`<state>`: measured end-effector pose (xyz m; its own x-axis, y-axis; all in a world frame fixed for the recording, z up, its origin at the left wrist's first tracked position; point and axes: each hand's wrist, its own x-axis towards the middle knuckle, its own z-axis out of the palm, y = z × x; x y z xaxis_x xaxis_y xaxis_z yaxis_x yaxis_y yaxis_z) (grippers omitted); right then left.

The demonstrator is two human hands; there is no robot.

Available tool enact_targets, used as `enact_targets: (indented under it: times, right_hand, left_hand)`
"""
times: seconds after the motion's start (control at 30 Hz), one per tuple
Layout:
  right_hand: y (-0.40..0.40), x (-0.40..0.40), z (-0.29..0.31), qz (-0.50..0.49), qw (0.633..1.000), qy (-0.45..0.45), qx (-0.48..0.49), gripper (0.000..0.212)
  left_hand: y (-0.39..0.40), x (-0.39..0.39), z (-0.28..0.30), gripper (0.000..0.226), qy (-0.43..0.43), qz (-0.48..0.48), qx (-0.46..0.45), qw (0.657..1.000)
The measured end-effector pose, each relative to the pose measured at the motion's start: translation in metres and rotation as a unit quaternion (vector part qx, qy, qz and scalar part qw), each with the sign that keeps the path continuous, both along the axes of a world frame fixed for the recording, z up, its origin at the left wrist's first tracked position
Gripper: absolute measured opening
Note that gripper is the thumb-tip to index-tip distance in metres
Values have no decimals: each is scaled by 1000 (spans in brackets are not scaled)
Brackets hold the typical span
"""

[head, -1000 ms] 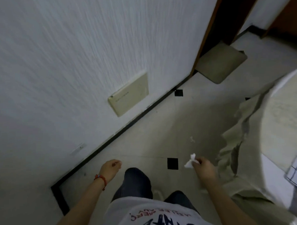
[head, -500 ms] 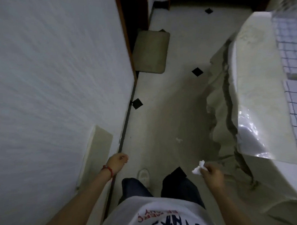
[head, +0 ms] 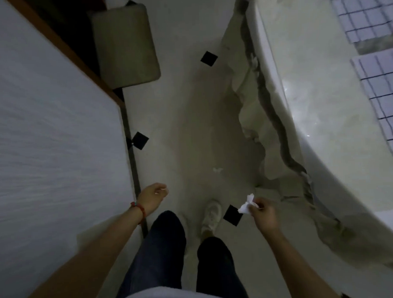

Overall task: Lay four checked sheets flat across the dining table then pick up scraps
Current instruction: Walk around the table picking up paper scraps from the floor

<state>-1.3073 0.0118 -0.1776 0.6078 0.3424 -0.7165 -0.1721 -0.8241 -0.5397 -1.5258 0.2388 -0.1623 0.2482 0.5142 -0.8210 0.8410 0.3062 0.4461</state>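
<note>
Wall (head: 45, 131) is filling the left of my view, pale and blurred, and the dining table (head: 318, 100) is curving down the right, its draped cloth (head: 252, 106) hanging in ragged folds toward the floor (head: 186, 127). Along the table's far edge I am seeing parts of two checked sheets (head: 380, 80) lying flat with a bare strip between them, so I am judging the laying-out as done where I can see it; the rest of the top is out of frame, and I cannot count four. That is leaving the scrap hunt, and the person is standing in the narrow lane between wall and table, looking down over dark trousers and a pale shoe (head: 211, 215). A mat (head: 125, 46) is lying by the doorway ahead. The right hand (head: 263, 213) is pinching a crumpled white scrap (head: 246, 205) between thumb and fingertips, held out from the body, probably so it is not dropped while the search goes on. The left hand (head: 151, 197), with a red bracelet (head: 138, 208) at the wrist, is hanging loosely curled and gripping nothing. A smaller scrap on the floor (head: 217, 169) is lying ahead, near the cloth's hem and well apart from both hands, and I am reading it as the next pickup.
</note>
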Motion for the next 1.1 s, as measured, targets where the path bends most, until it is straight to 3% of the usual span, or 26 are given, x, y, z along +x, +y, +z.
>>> enact_targets:
  times: [0.13, 0.3, 0.47, 0.63, 0.83, 0.97, 1.1]
  right_hand:
    - [37, 6, -46, -31, 999, -18, -34, 12]
    - [65, 5, -158, -22, 996, -20, -87, 8]
    - [84, 1, -264, -73, 992, -19, -101, 17]
    - [85, 13, -367, -72, 993, -23, -89, 7]
    - [68, 22, -469, -84, 991, -48, -91, 16]
    - [58, 20, -518, -103, 988, -44, -103, 9]
    - [54, 15, -546, -102, 988, -47, -102, 19]
  left_hand:
    - [19, 23, -64, 35, 21, -81, -22, 996]
    - [42, 50, -187, 40, 43, -158, -68, 984]
    - [45, 73, -305, 43, 53, -222, -37, 973]
    - [29, 95, -425, 45, 33, -270, -6, 962]
    - [-2, 143, -542, 50, -4, -382, 77, 921]
    - [-28, 178, -594, 57, -52, -416, 164, 893]
    - [-46, 196, -629, 51, -74, -498, 186, 844]
